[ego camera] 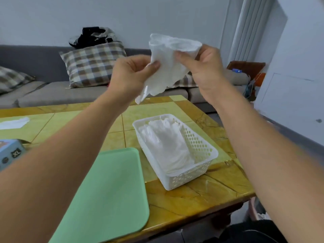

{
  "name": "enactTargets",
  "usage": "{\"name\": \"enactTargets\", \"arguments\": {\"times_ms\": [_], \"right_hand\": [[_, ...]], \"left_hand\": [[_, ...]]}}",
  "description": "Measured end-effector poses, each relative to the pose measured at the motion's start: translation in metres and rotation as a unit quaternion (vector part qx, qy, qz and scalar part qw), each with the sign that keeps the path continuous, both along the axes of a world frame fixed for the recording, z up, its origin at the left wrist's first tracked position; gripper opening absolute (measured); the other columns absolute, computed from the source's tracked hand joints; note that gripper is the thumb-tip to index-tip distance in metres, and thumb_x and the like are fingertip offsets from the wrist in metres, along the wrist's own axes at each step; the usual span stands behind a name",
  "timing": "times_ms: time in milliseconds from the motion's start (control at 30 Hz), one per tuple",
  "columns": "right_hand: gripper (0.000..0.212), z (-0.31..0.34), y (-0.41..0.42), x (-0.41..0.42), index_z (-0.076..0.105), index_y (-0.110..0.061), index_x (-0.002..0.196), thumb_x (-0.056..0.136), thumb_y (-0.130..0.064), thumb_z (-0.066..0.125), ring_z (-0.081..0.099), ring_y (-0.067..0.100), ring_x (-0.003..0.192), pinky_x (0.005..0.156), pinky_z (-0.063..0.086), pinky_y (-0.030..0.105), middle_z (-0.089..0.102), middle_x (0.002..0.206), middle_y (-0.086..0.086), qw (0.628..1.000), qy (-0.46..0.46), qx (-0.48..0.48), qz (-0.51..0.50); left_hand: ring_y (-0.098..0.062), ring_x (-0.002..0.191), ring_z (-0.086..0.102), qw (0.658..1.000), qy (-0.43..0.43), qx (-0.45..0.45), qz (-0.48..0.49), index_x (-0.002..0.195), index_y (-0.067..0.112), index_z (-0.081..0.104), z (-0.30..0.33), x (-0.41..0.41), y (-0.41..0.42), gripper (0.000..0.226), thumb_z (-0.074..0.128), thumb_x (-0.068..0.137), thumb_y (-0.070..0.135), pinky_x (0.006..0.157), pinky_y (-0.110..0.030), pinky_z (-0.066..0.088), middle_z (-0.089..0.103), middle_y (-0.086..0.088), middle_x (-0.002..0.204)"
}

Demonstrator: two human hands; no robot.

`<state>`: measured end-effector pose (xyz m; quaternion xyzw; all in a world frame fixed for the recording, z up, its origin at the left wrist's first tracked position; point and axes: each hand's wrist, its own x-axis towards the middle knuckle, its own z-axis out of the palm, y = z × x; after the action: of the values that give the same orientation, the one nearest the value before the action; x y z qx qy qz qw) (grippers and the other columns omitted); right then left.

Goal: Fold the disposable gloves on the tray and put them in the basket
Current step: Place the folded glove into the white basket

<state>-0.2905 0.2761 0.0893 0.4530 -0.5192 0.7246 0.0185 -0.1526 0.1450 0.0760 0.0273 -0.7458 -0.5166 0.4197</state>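
Note:
A crumpled, translucent white disposable glove (166, 67) hangs in the air above the table, held by both hands. My left hand (133, 74) pinches its left edge between thumb and fingers. My right hand (201, 65) grips the glove's upper right part. Below them stands a white perforated basket (199, 148) with several clear gloves (166, 142) lying inside. The green tray (112, 193) lies bare at the table's near left, partly hidden by my left forearm.
The yellow tiled table (201, 195) ends close on the right and near side. A blue box marked XL (10, 155) sits at the left edge. A white sheet (14, 122) lies far left. A grey sofa with checked cushions (94, 64) stands behind.

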Motion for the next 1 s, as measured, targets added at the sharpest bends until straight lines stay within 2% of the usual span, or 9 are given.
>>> {"name": "enactTargets", "arguments": {"times_ms": [100, 200, 300, 400, 500, 633, 767, 867, 1000], "right_hand": [[0.018, -0.051, -0.002, -0.016, 0.075, -0.016, 0.096, 0.086, -0.001, 0.076, 0.070, 0.015, 0.090, 0.086, 0.055, 0.036, 0.077, 0.097, 0.004, 0.995, -0.029, 0.094, -0.003], [0.010, -0.104, 0.013, -0.026, 0.076, -0.007, 0.095, 0.086, -0.004, 0.078, 0.066, 0.009, 0.079, 0.074, 0.053, 0.027, 0.074, 0.086, -0.001, 0.972, -0.023, 0.232, 0.016], [0.009, -0.138, 0.034, -0.025, 0.079, -0.005, 0.093, 0.084, -0.005, 0.081, 0.067, 0.007, 0.079, 0.076, 0.052, 0.024, 0.076, 0.088, -0.001, 0.926, 0.070, 0.368, 0.042], [0.013, -0.141, 0.048, -0.017, 0.081, -0.014, 0.093, 0.083, -0.005, 0.080, 0.071, 0.001, 0.087, 0.083, 0.053, 0.017, 0.078, 0.091, -0.007, 0.883, 0.143, 0.446, 0.041], [0.016, -0.130, 0.058, -0.006, 0.082, -0.022, 0.094, 0.086, -0.010, 0.077, 0.066, -0.008, 0.089, 0.080, 0.048, 0.009, 0.076, 0.093, -0.015, 0.847, 0.217, 0.486, 0.018], [0.014, -0.123, 0.058, 0.003, 0.081, -0.035, 0.084, 0.079, -0.032, 0.068, 0.071, 0.007, 0.095, 0.092, 0.057, 0.036, 0.077, 0.094, -0.015, 0.787, 0.224, 0.571, 0.061], [0.028, -0.118, 0.042, 0.003, 0.080, -0.026, 0.076, 0.085, -0.052, 0.074, 0.064, 0.000, 0.071, 0.075, 0.051, 0.023, 0.072, 0.073, -0.012, 0.836, 0.201, 0.510, -0.009], [0.047, -0.121, 0.014, 0.008, 0.069, -0.034, 0.114, 0.073, -0.050, 0.085, 0.055, -0.001, 0.105, 0.093, 0.049, 0.030, 0.066, 0.116, -0.018, 0.807, 0.314, 0.499, -0.039], [0.105, -0.132, -0.018, 0.005, 0.031, -0.048, 0.143, 0.054, -0.063, 0.084, 0.018, 0.017, 0.150, 0.119, 0.030, 0.044, 0.032, 0.154, -0.014, 0.715, 0.321, 0.621, 0.024]], "left_hand": [[0.007, 0.063, 0.056, 0.992, -0.080, -0.094, 0.032, 0.079, 0.026, 0.074, -0.045, -0.010, -0.011, 0.014, 0.073, 0.092, 0.019, 0.066, -0.013, 0.043, 0.065, 0.022, 0.065], [-0.001, 0.059, 0.043, 0.976, -0.183, -0.118, 0.028, 0.056, 0.023, 0.055, -0.102, -0.016, -0.022, 0.039, 0.079, 0.086, 0.018, 0.064, -0.023, 0.039, 0.047, 0.016, 0.061], [0.009, 0.070, 0.060, 0.954, -0.236, -0.180, 0.038, 0.075, 0.023, 0.072, -0.131, -0.010, -0.021, 0.016, 0.085, 0.079, 0.015, 0.076, -0.015, 0.049, 0.068, 0.016, 0.081], [0.015, 0.081, 0.061, 0.921, -0.266, -0.286, 0.000, 0.085, 0.025, 0.079, -0.134, 0.002, -0.016, 0.017, 0.083, 0.079, 0.009, 0.076, -0.003, 0.042, 0.069, 0.023, 0.084], [0.007, 0.093, 0.063, 0.898, -0.293, -0.325, -0.045, 0.091, 0.033, 0.079, -0.125, 0.012, -0.012, 0.018, 0.076, 0.079, 0.020, 0.084, -0.013, 0.046, 0.072, 0.024, 0.095], [0.001, 0.094, 0.065, 0.893, -0.335, -0.286, -0.091, 0.088, 0.028, 0.080, -0.123, 0.013, -0.007, 0.011, 0.070, 0.085, 0.028, 0.089, -0.025, 0.052, 0.075, 0.019, 0.096], [-0.010, 0.087, 0.062, 0.883, -0.260, -0.383, 0.074, 0.084, 0.027, 0.077, -0.130, 0.006, -0.008, 0.017, 0.067, 0.086, 0.040, 0.084, -0.036, 0.051, 0.067, 0.017, 0.089], [-0.018, 0.092, 0.063, 0.825, -0.317, -0.439, 0.162, 0.094, 0.031, 0.073, -0.128, 0.002, -0.007, 0.026, 0.064, 0.079, 0.050, 0.087, -0.034, 0.044, 0.067, 0.011, 0.097], [-0.019, 0.088, 0.059, 0.829, -0.370, -0.395, 0.138, 0.101, 0.027, 0.063, -0.129, -0.002, -0.001, 0.029, 0.067, 0.075, 0.040, 0.077, -0.030, 0.037, 0.063, 0.009, 0.094]]}}
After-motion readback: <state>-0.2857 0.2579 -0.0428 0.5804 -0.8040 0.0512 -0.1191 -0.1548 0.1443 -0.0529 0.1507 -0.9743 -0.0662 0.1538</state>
